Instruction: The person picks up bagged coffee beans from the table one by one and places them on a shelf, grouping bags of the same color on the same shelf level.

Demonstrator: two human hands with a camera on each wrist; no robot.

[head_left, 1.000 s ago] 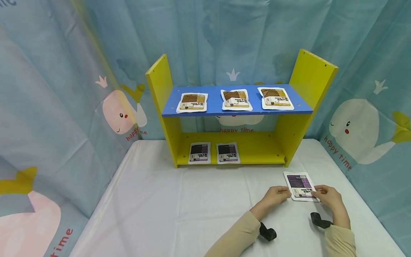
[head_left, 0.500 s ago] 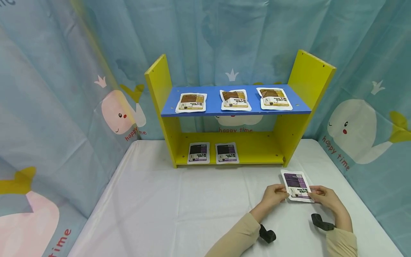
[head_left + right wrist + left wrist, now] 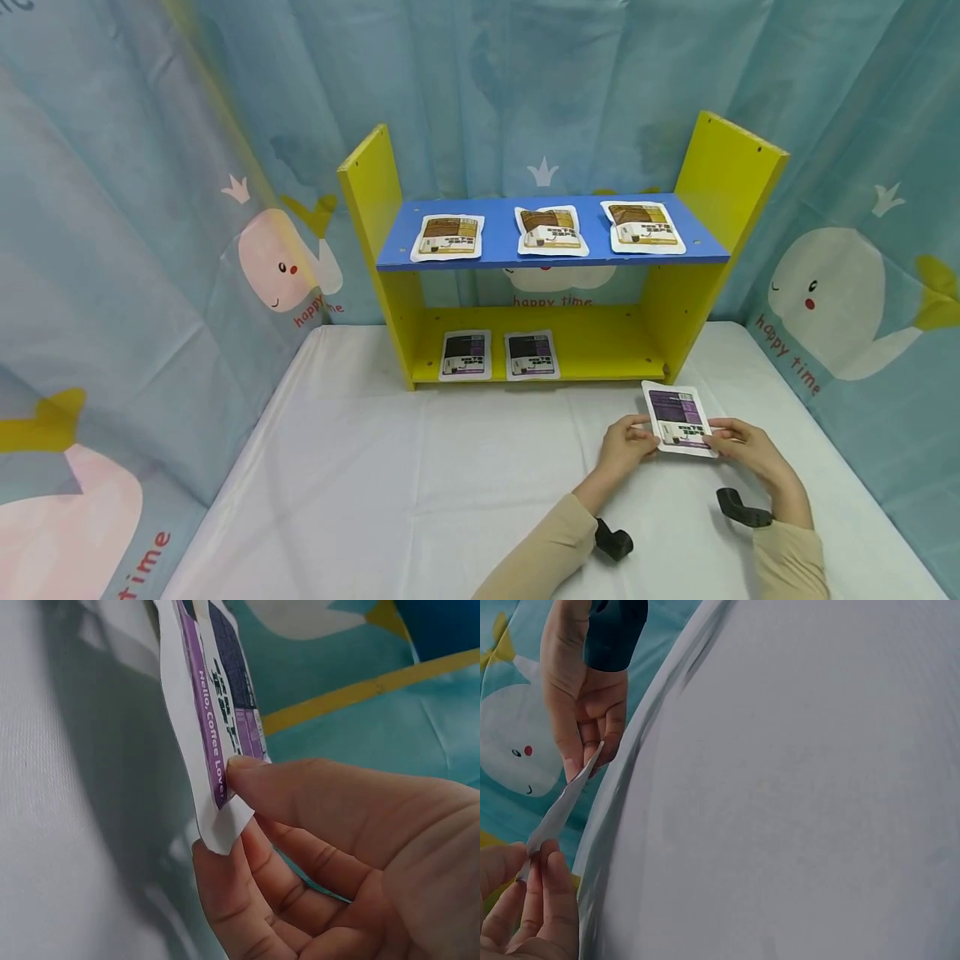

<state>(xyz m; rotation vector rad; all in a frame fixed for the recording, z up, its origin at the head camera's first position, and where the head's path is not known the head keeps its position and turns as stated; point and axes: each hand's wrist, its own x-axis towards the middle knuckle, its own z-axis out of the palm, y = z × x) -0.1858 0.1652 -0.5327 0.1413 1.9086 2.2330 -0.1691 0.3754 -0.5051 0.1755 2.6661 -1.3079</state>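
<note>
A flat white coffee packet with a purple label (image 3: 677,417) is held up between both hands, in front of the shelf's right end. My left hand (image 3: 624,448) pinches its left edge between thumb and fingers. At its lower right corner, my right hand (image 3: 752,450) grips with the thumb on the printed face. The right wrist view shows the words "Hello, Coffee Lover" on the packet (image 3: 214,742) beside the thumb. From the left wrist, the packet (image 3: 562,810) appears edge-on, stretched between the two hands and raised off the white cloth.
A yellow shelf unit (image 3: 600,343) with a blue upper board (image 3: 501,229) stands at the back. Three brown-labelled packets (image 3: 552,231) lie on the blue board. Two dark purple packets (image 3: 532,356) lie on the lower board, at left and middle. White cloth (image 3: 337,483) covers the table.
Both hands have carried the purple packet up and to the left, towards the shelf. The packets on the shelf have stayed in place.
</note>
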